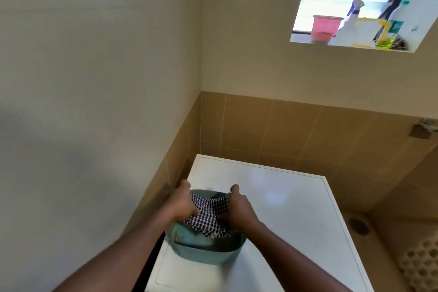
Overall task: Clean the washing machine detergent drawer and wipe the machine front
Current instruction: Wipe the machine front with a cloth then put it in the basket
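Cloth (205, 214), black-and-white check, bunched between both hands over green basin (208, 253), which sits on front-left part of washing machine top (284, 208). L hand (181, 204) grips cloth's left end, fingers curled into fabric, thumb up. R hand (237, 208) grips right end likewise, thumb raised. Handling, est.: cloth soft, limp, light. If wet (cannot confirm, no water visible in basin) it will be heavier and drippy, so wring over basin w/ one hand at each end. Folded into a pad in one palm prob. best for wiping. Basin looks like thin plastic w/ ribbed wall, light, and could slide on the smooth glossy top if pushed; take by rim w/ both hands if moving it. Detergent drawer and machine front not in view, below frame edge, so no note on their state. Surroundings: plain wall close on left, tiled wall behind machine. Window sill, high at right, carries pink cup (326, 27), white spray bottle (348, 26) and more bottles, well apart from hands; spray would need a reach up and across. Metal fitting (424, 127) on right wall, type unclear. Floor drain (359, 226) and pale perforated basket (419, 265) at lower right beside machine. Obstruction: basin near front edge, arms reaching over it.
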Available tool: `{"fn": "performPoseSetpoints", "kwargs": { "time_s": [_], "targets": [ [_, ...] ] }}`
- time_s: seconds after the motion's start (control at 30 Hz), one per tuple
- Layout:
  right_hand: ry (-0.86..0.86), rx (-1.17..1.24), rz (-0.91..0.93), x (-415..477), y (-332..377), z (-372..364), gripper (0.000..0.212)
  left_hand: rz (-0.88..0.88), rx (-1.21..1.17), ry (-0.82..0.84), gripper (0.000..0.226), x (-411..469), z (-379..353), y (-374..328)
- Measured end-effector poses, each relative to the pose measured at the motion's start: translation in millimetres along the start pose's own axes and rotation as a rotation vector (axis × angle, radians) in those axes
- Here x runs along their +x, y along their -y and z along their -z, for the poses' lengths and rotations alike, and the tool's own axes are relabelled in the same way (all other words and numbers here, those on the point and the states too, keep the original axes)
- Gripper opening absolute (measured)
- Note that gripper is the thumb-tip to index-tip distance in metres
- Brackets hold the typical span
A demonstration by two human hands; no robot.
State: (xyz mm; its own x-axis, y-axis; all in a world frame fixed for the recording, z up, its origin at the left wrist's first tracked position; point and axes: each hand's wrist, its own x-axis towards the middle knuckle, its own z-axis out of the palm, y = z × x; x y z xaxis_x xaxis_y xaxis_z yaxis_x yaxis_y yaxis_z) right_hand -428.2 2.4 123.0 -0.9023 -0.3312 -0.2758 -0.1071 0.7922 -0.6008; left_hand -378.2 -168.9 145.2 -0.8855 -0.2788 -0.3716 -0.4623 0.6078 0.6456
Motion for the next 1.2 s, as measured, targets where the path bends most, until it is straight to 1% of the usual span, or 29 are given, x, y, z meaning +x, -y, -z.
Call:
{"fn": "performPoseSetpoints", "kwargs": {
  "time_s": [0.1, 0.17, 0.27, 0.33, 0.4, 0.43, 0.5, 0.6, 0.63, 0.67, 0.73, 0.8, 0.87, 0.93, 1.0, 1.1, 1.17, 1.2],
  "targets": [
    [-0.049, -0.141, 0.11, 7, -3, -19, 0.053, -0.107, 0.152, 0.052, 0.049, 15, -18, 17],
    [-0.05, -0.179, 0.163, 10, -6, -29, 0.046, -0.141, 0.27, 0.093, 0.037, 23, -27, 26],
    [-0.045, -0.199, 0.16, 15, -11, -44, 0.04, -0.148, 0.347, 0.117, 0.026, 32, -38, 38],
    [-0.027, -0.247, 0.128, 18, -14, -51, 0.037, -0.145, 0.4, 0.12, 0.028, 38, -44, 46],
    [0.006, -0.342, 0.081, 20, -19, -56, 0.032, -0.146, 0.543, 0.144, 0.034, 41, -50, 51],
    [0.028, -0.401, 0.059, 20, -21, -58, 0.031, -0.145, 0.625, 0.141, 0.033, 42, -53, 52],
    [0.065, -0.508, 0.034, 21, -22, -59, 0.029, -0.141, 0.773, 0.093, 0.03, 42, -61, 48],
    [0.08, -0.628, 0.036, 20, -18, -61, 0.03, -0.164, 0.999, -0.01, 0.032, 38, -71, 37],
    [0.088, -0.661, 0.043, 20, -15, -61, 0.031, -0.181, 1.055, -0.031, 0.032, 37, -73, 35],
    [0.096, -0.685, 0.049, 20, -13, -61, 0.031, -0.185, 1.089, -0.013, 0.032, 36, -75, 34],
    [0.124, -0.702, 0.053, 20, -11, -61, 0.031, -0.183, 1.076, 0.063, 0.029, 36, -76, 35],
    [0.152, -0.731, 0.07, 16, -8, -57, 0.03, -0.194, 1.013, 0.124, 0.027, 35, -73, 35],
    [0.126, -0.786, 0.115, 10, -6, -51, 0.028, -0.205, 0.986, 0.11, 0.025, 31, -66, 32],
    [0.022, -0.817, 0.181, 3, -4, -43, 0.026, -0.252, 0.947, 0.035, 0.023, 25, -57, 28],
    [-0.111, -0.782, 0.212, -3, -4, -30, 0.025, -0.346, 0.894, -0.074, 0.022, 19, -46, 24],
    [-0.289, -0.664, 0.15, -15, -13, -7, 0.023, -0.452, 0.84, -0.248, 0.018, 10, -30, 22],
    [-0.354, -0.59, 0.066, -24, -24, 3, 0.023, -0.421, 0.802, -0.34, 0.015, 5, -23, 25],
    [-0.371, -0.553, 0.014, -31, -31, 4, 0.023, -0.364, 0.781, -0.364, 0.016, 2, -22, 29]
  ]
}}
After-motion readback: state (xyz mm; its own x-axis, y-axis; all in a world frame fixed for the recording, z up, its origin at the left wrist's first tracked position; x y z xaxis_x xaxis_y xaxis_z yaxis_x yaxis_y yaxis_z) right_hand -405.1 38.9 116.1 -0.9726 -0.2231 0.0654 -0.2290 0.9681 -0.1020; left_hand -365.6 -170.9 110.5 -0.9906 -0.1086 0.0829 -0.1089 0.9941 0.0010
